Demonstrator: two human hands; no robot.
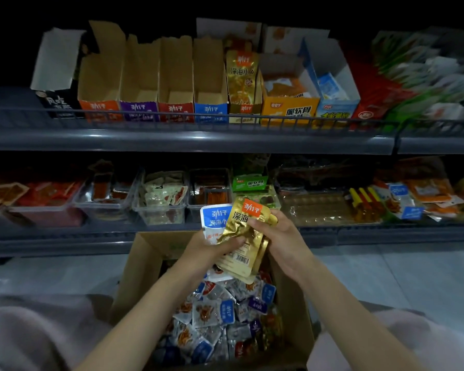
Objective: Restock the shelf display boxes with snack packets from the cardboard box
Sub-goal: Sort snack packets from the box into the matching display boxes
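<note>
Clutched gold foil snack packets (240,230) in left grip (212,246) and right grip (276,231); barely started, judging by four empty cardboard display boxes (176,76).

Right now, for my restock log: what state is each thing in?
cardboard box: open, holds many packets.
gold packets: gripped by left hand and right hand.
blue packet: in left hand, behind gold packets.
orange display box: empty.
purple display box: empty.
red display box: empty.
blue display box: empty.
gold display box: holds gold packets.
</note>
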